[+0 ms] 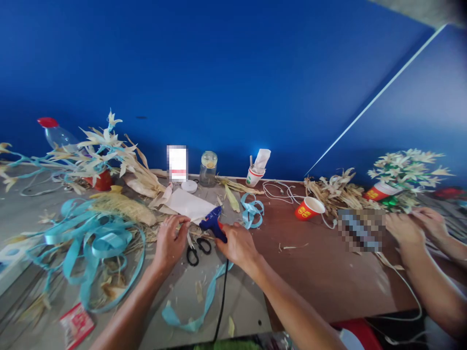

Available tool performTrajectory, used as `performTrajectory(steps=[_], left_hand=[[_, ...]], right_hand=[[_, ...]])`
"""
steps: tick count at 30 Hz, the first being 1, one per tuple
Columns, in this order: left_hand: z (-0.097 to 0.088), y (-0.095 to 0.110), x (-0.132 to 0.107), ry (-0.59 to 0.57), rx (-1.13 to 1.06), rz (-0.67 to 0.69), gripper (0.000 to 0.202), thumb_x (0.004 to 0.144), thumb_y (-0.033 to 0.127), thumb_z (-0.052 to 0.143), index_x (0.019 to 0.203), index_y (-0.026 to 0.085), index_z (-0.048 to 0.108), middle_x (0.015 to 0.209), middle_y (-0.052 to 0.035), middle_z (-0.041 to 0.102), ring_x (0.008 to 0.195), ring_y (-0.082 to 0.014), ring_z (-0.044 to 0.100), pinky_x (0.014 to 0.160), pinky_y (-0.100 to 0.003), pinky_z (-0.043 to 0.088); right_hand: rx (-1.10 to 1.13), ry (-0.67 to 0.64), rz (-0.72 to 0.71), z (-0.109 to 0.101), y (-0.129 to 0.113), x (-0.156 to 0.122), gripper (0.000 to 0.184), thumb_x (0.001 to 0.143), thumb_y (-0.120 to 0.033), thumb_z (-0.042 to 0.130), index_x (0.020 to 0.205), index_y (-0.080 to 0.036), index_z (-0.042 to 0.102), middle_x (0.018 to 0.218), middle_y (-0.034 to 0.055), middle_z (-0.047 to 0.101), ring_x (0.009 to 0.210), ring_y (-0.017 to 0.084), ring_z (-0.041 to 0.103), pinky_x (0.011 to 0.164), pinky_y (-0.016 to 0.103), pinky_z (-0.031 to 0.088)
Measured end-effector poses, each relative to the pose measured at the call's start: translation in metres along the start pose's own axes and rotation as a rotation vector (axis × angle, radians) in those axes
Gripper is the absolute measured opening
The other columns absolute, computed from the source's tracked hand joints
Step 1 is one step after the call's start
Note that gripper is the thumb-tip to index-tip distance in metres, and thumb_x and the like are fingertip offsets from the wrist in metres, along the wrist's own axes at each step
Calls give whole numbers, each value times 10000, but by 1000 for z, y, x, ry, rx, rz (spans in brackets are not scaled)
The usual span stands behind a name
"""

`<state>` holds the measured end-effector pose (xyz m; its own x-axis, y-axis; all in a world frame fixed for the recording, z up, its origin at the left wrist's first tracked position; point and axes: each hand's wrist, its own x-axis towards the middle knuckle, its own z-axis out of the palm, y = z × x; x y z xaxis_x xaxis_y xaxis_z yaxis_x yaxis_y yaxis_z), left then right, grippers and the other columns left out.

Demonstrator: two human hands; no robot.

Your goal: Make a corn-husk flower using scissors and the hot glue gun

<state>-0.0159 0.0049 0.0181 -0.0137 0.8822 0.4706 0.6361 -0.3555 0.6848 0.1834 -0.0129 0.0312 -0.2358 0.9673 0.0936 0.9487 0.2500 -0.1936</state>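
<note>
My right hand [238, 245] is wrapped around the red-and-blue handle of a glue gun [211, 221], whose black cord runs down toward me. The nozzle points left over a pale sheet [189, 204]. My left hand [172, 239] is at the sheet's lower edge, thumb and fingers pinched together; whatever is between them is too small to make out. Between my hands lie black-handled scissors [197, 251], their blades partly hidden. A heap of light blue ribbon [105, 243] is left of my left hand, and a loose ribbon strip [204, 306] lies below.
Husk flowers [105, 138] stand at the left near a bottle [60, 133]. A glass jar [208, 167], a lit screen [177, 163] and a cup [255, 176] line the wall. A red paper cup [310, 208] tilts at right. Another person's hands [408, 228] work beyond it.
</note>
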Motion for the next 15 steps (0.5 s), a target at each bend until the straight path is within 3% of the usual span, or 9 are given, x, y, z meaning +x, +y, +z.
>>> performTrajectory(steps=[3, 6, 11, 15], left_hand=[[1, 13, -1, -58, -140, -54, 167, 800, 280, 476, 814, 181, 610, 808, -45, 641, 788, -180, 568, 740, -294, 418], [6, 22, -1, -203, -338, -233, 219, 791, 356, 501, 841, 176, 615, 727, -17, 629, 671, -157, 566, 631, -258, 427], [11, 24, 5, -174, -644, -436, 328, 752, 450, 546, 840, 145, 631, 797, -50, 656, 748, -174, 608, 698, -276, 451], [18, 28, 4, -243, -807, -502, 332, 704, 441, 615, 847, 142, 639, 799, -48, 664, 754, -171, 607, 731, -282, 459]], right_hand=[[56, 158, -8, -6, -9, 2, 198, 788, -339, 544, 894, -178, 588, 771, 86, 649, 811, 228, 569, 696, 289, 395], [114, 247, -16, -11, -17, 6, 200, 782, -329, 560, 901, -170, 579, 776, 87, 641, 814, 225, 558, 719, 296, 390], [186, 308, 20, -13, -20, 11, 168, 766, -298, 577, 875, -170, 578, 727, 62, 624, 772, 210, 547, 680, 282, 387], [162, 324, -2, -12, -25, 13, 175, 793, -330, 552, 848, -166, 574, 741, 73, 624, 789, 216, 537, 703, 295, 387]])
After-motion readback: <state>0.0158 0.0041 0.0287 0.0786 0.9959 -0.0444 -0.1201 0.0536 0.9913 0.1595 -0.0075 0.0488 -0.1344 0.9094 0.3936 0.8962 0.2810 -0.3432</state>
